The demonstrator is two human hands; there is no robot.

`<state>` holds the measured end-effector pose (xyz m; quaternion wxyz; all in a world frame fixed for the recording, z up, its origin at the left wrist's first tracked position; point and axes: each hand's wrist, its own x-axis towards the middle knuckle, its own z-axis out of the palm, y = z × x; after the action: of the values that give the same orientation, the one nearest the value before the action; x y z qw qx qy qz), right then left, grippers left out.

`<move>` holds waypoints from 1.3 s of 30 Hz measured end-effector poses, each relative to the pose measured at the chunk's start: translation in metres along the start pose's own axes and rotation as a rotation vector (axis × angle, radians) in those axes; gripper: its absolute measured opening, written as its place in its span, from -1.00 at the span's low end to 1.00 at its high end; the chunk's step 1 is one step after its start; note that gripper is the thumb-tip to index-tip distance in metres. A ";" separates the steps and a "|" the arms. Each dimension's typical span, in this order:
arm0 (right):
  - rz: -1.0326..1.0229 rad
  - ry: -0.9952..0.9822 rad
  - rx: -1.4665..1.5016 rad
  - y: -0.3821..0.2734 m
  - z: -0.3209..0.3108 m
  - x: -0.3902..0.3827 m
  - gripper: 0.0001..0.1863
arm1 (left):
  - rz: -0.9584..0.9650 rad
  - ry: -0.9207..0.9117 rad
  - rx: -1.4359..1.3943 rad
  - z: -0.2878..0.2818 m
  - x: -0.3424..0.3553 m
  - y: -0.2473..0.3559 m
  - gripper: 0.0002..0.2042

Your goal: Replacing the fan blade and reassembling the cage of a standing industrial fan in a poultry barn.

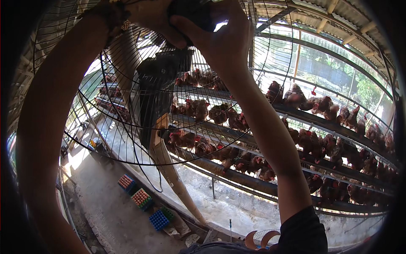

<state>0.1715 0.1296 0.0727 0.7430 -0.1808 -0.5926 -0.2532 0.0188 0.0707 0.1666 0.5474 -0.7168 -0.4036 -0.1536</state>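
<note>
Overhead, both my arms reach up to a wall-type fan with a round black wire guard (182, 162). My right hand (224, 40) grips a dark rounded part (192, 15) at the middle of the guard, its thumb lying across the front. My left hand (154, 19), with a dark bracelet (122, 19) at the wrist, closes on the same part from the other side. Just below, the fan's black bracket (154, 91) is fixed to a slanting wooden post (173, 180). The top edge of the picture cuts off part of the hands and the dark part.
Tiered cages of brown hens (249, 163) run along the right. A dark cable (158, 186) loops below the guard. Egg trays stand on the concrete floor (101, 199), some with eggs (141, 197), plus a stack of blue trays (159, 220). Another wire guard (266, 237) shows low down.
</note>
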 end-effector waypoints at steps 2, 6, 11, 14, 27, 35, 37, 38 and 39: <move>0.022 -0.021 -0.010 0.007 0.003 -0.004 -0.40 | -0.108 -0.283 0.140 -0.002 0.018 -0.006 0.45; -0.153 0.087 0.061 0.014 0.012 -0.017 -0.38 | -0.120 0.079 0.547 0.077 0.042 -0.046 0.45; -0.191 0.068 -0.026 0.023 0.000 -0.025 -0.49 | -0.084 -0.265 0.107 0.002 0.022 -0.006 0.45; -0.184 0.059 0.001 0.013 0.003 -0.032 -0.58 | -0.021 -0.002 0.023 -0.001 -0.006 0.004 0.45; -0.114 0.019 0.196 0.011 -0.002 -0.023 -0.65 | -0.011 0.070 0.081 0.009 -0.007 -0.003 0.44; 0.158 -0.039 0.286 0.007 -0.015 -0.011 -0.81 | 0.002 0.100 0.154 0.027 0.005 -0.018 0.45; 0.312 -0.193 0.162 0.003 -0.025 -0.013 -0.85 | 0.012 0.089 0.096 0.015 -0.003 -0.007 0.45; 0.165 -0.135 0.133 0.006 -0.025 -0.016 -0.92 | 0.020 0.082 0.039 0.009 -0.004 -0.001 0.45; 0.163 -0.135 0.136 0.002 -0.023 -0.016 -0.92 | 0.018 0.081 0.041 0.008 -0.005 -0.001 0.45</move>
<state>0.1882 0.1210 0.0516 0.7299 -0.1945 -0.6405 -0.1384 0.0130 0.0761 0.1613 0.5795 -0.7022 -0.3776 -0.1691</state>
